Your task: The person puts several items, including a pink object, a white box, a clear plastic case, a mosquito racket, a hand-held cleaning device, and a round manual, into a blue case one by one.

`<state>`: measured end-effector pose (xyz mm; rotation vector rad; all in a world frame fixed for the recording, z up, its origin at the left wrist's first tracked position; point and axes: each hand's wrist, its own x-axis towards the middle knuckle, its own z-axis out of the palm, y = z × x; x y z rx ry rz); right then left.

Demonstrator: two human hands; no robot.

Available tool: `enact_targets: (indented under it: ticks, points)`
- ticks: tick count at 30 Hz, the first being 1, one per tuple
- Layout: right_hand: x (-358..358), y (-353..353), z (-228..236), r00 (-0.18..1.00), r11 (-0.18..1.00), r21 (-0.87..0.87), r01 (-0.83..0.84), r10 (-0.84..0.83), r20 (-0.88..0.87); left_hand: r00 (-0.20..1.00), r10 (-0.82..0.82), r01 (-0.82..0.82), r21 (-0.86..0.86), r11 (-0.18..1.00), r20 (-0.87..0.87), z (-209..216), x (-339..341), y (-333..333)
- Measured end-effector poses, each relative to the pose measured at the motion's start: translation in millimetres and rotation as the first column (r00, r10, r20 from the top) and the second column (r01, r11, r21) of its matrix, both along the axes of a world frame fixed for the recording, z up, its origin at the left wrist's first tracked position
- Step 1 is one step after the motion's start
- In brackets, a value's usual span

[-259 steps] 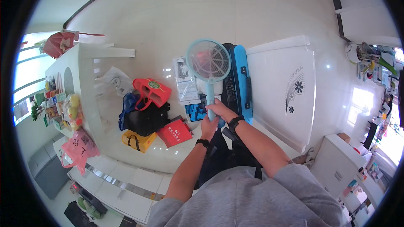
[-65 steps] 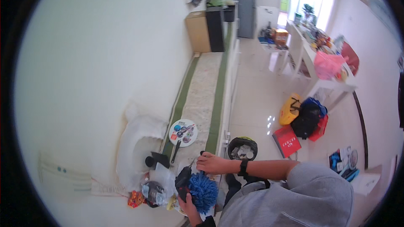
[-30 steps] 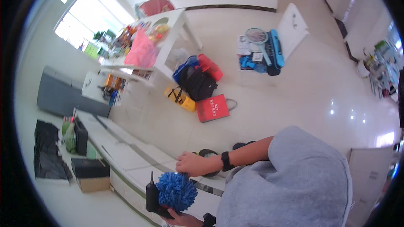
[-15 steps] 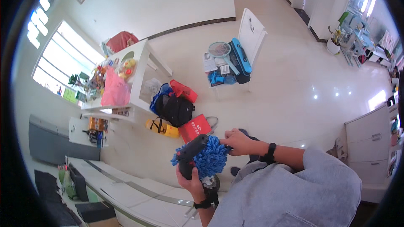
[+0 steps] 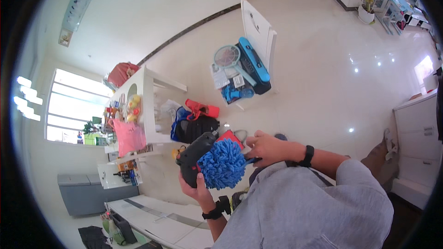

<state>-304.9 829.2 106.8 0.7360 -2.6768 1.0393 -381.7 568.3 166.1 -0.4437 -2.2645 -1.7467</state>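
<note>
My left hand point(image 5: 201, 192) grips a black game controller point(image 5: 193, 160) from below, thumb on its lower edge. A blue chenille duster point(image 5: 223, 163) with a shaggy round head presses against the controller's right side and covers part of it. My right hand point(image 5: 270, 149) is closed around the duster's short dark handle, just right of the head. Both wrists wear black bands. Behind the controller, a red bag point(image 5: 230, 137) on the floor is partly covered.
A white chair point(image 5: 258, 23) ahead carries an electric racket, a blue case and small items. Bags, including a black backpack point(image 5: 196, 129), lie beside a cluttered white table point(image 5: 148, 106) at left. A white cabinet point(image 5: 417, 143) stands at right, a long low one at lower left.
My view has turned, shifting the room. The controller has tilted and moved left; the duster's head, partly behind it before, now shows more fully at its right side. Both hands keep their hold.
</note>
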Motion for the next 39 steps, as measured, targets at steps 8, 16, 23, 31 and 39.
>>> enact_targets:
  ticks: [8,16,23,31,39]
  points:
    - [-15,68,-16,0.997,0.993,-0.105,0.061,-0.055,0.052,0.979,-0.202,0.205,-0.092,0.974,0.041,-8,-76,90]
    - [-66,115,-9,0.972,0.976,-0.144,0.161,-0.132,0.195,0.943,-0.331,0.324,-0.216,0.921,0.002,-21,-182,161]
    - [-181,152,17,0.956,0.960,-0.226,0.166,-0.101,0.276,0.873,-0.406,0.339,-0.265,0.903,-0.269,4,-322,207]
    - [-226,190,13,0.751,0.734,-0.412,0.541,-0.201,0.629,0.732,-0.387,0.201,-0.366,0.909,-0.561,84,-424,227]
    - [-246,244,-22,0.302,0.247,-0.232,0.941,-0.297,0.906,0.660,-0.336,0.060,-0.398,0.915,-0.672,118,-444,246]
